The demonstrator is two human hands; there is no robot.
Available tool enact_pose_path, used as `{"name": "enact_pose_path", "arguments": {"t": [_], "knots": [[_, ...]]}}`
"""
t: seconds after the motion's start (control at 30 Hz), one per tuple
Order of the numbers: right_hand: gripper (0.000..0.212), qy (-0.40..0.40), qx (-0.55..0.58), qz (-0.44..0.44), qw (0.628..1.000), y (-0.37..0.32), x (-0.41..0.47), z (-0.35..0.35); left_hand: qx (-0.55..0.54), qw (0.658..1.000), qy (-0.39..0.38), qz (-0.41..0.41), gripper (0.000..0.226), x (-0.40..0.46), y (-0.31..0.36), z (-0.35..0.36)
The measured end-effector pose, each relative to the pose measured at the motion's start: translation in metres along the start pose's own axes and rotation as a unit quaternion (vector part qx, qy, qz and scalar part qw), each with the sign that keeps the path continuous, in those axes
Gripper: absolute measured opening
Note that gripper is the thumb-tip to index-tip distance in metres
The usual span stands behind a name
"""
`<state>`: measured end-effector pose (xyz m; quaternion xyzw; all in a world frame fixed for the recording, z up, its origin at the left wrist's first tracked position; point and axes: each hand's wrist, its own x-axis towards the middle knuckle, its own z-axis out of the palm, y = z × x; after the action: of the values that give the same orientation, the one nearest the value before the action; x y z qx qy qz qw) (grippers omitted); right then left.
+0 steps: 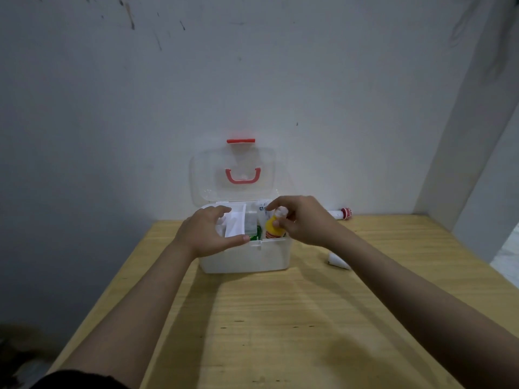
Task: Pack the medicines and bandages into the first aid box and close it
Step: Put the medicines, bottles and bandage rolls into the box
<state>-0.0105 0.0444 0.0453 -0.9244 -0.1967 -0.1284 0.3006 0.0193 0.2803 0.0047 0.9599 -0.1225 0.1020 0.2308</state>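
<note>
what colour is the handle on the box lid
The lid handle is red; head view.

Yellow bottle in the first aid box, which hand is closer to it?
Right. The right hand holds the yellow bottle over the right side of the box; the left hand is off to its left, holding the white tray.

— What sort of place is this?

— A plain indoor room, most likely in a home, though I can't be certain.

— What shows it?

— A pale wooden counter [280,318] stands pushed against a painted, greyish-white wall [252,80] with dark scuff marks [129,16] near the top. At the right a plain white pillar [477,130] juts out, and a strip of pale floor [509,255] shows beyond it. On the counter sits a small plastic first aid box [244,261] of the household kind.
</note>
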Motion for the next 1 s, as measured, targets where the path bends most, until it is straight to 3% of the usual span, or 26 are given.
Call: {"name": "enact_pose_path", "arguments": {"t": [0.17, 0.3, 0.47, 0.6, 0.73, 0.93, 1.0], "knots": [[0.034, -0.025, -0.017, 0.007, 1.000, -0.002, -0.001, 0.019, 0.006, 1.000, -0.002, 0.003, 0.103, 0.000, 0.000, 0.000], [0.025, -0.003, 0.019, 0.020, 1.000, 0.002, 0.000, 0.019, 0.009, 1.000, -0.005, -0.006, 0.102, 0.000, 0.001, 0.000], [0.029, -0.010, 0.089, 0.024, 0.996, 0.012, -0.002, 0.009, 0.010, 1.000, -0.010, -0.013, 0.102, 0.001, 0.000, 0.001], [0.021, 0.043, 0.128, 0.042, 0.990, 0.035, -0.017, -0.006, 0.008, 1.000, -0.012, -0.014, 0.101, 0.002, 0.000, 0.001], [0.020, 0.042, 0.073, 0.103, 0.991, 0.072, -0.041, -0.019, 0.005, 1.000, -0.014, -0.017, 0.107, 0.002, -0.001, 0.001], [0.036, -0.073, -0.061, 0.184, 0.978, 0.109, -0.082, -0.015, 0.001, 1.000, -0.004, -0.020, 0.106, 0.002, -0.001, 0.002], [0.028, -0.052, -0.050, 0.177, 0.981, 0.114, -0.088, -0.008, 0.003, 1.000, -0.003, -0.019, 0.107, 0.002, -0.002, 0.002]]}}
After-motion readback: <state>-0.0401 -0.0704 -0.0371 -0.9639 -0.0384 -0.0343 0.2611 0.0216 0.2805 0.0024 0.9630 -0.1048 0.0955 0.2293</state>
